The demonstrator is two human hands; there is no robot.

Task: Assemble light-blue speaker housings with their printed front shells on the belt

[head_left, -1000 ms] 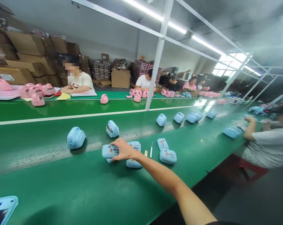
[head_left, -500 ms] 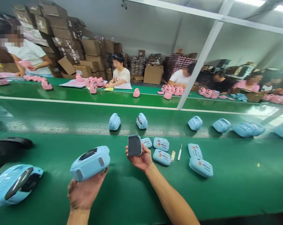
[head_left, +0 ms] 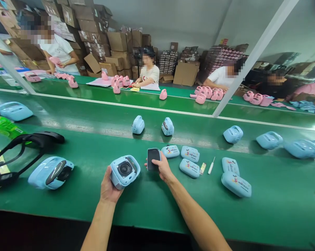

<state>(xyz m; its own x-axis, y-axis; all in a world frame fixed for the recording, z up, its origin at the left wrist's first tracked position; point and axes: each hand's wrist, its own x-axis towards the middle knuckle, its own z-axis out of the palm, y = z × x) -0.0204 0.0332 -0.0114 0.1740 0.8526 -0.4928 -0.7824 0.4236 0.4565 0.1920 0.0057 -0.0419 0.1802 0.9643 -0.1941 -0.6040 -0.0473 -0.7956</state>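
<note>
My left hand (head_left: pixel 110 188) is closed around a light blue speaker body (head_left: pixel 125 170), whose round black driver faces up toward me. Just to its right, my right hand (head_left: pixel 164 168) pinches a speaker cover (head_left: pixel 153 158) with its dark inner side showing and the thumb across it. Speaker and cover are apart. Beyond my right hand lie several blue covers (head_left: pixel 190 168) printed with a mouse figure and lettering. A white-handled screwdriver (head_left: pixel 211 166) and a small pale packet (head_left: pixel 202 168) rest beside them.
Another blue speaker (head_left: pixel 52 172) and a black strap headset (head_left: pixel 24 153) occupy the left of the green bench. Several blue speakers (head_left: pixel 233 134) stand along the belt. Across it, co-workers (head_left: pixel 148 71) sit among pink speakers (head_left: pixel 121 82). A white post (head_left: pixel 254 61) slants up at right.
My left hand has turned the speaker so its driver side faces me and brought it closer to the cover. My right thumb now lies over the cover's dark side. The view has shifted.
</note>
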